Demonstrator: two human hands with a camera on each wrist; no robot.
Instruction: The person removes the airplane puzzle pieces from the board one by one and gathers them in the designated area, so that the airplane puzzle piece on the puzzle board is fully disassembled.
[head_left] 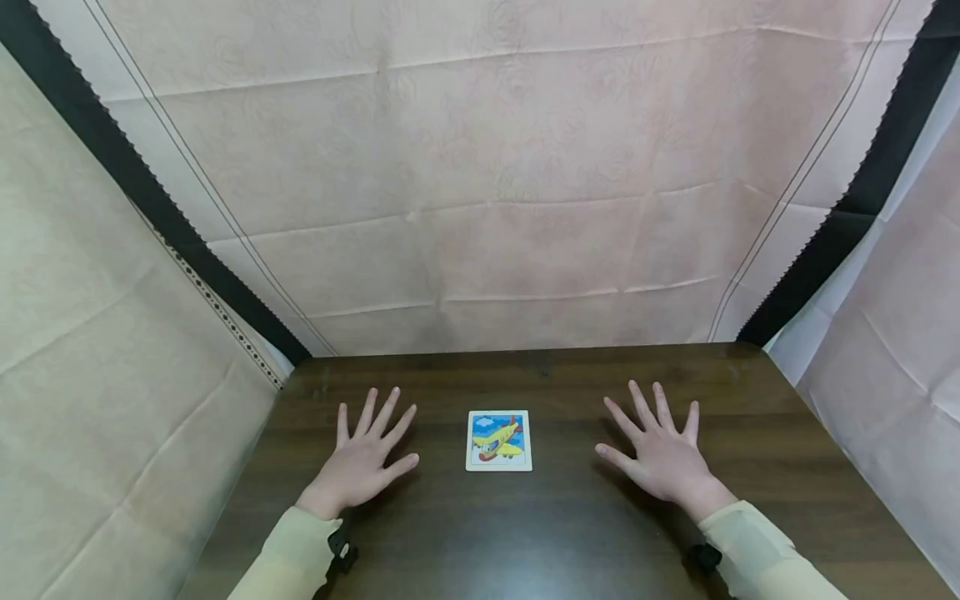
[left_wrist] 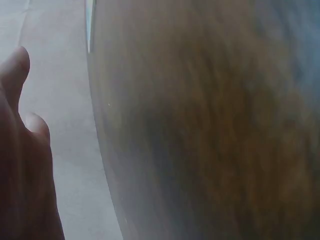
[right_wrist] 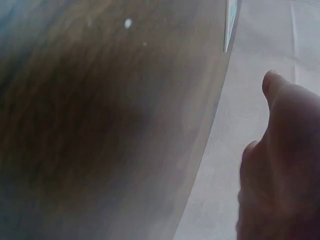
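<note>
A small square picture card or puzzle (head_left: 498, 441) with a white border and a yellow cartoon airplane on blue lies flat on the dark wooden table. To its left, my left hand (head_left: 360, 467) is spread, palm down, with straight fingers and nothing held. My right hand (head_left: 666, 458) is spread the same way on the card's right side, apart from it. In the left wrist view, part of the left hand (left_wrist: 25, 150) shows at the left edge. The right hand (right_wrist: 285, 160) shows at the right edge of the right wrist view.
The brown table (head_left: 495, 533) has its far edge against a pale hanging cloth (head_left: 510, 208). More cloth hangs at the left (head_left: 112, 375) and right, with dark strips (head_left: 172, 208) running along the corners. Both wrists wear dark bands below light yellow sleeves (head_left: 292, 554).
</note>
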